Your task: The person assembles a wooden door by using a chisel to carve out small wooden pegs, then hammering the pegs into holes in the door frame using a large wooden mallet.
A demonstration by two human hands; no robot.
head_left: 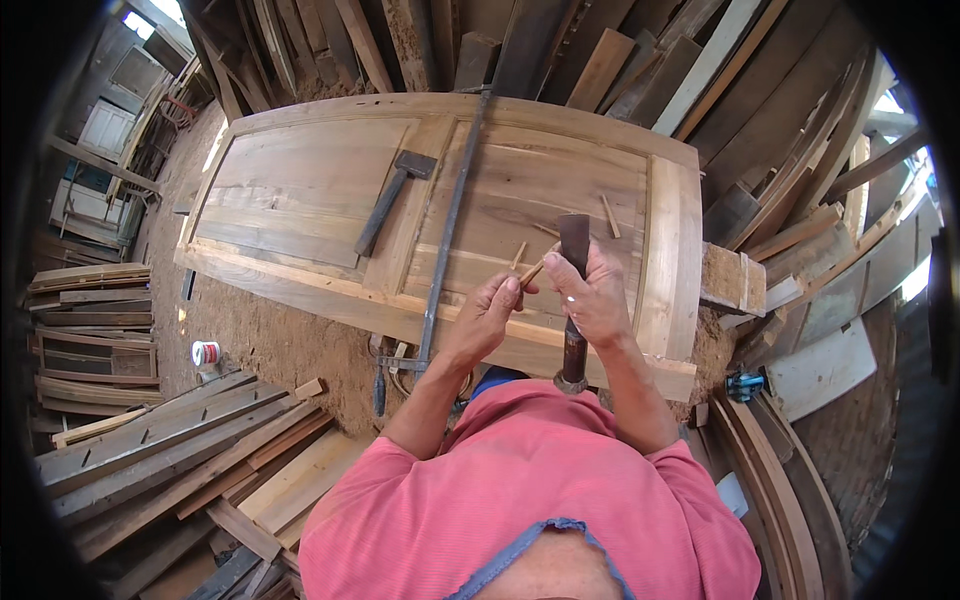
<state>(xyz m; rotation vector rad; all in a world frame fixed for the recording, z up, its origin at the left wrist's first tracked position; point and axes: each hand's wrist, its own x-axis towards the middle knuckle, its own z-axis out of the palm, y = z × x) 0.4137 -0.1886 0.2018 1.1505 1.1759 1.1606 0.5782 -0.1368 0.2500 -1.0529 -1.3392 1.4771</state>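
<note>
My right hand is wrapped round a wide chisel, its dark blade pointing away from me and its handle toward my chest. A thin wooden peg spans the gap between both hands. Its near end is pinched in the fingers of my left hand, and its other end meets my right fingertips by the chisel. Below my hands lies a panelled wooden door. Loose thin sticks rest on its right panel, one stick beyond my right hand and another stick beyond my left.
A hammer lies on the door left of a long metal bar clamp that crosses it. Planks are stacked at lower left, near a small white tub. More boards lean along the far side and right.
</note>
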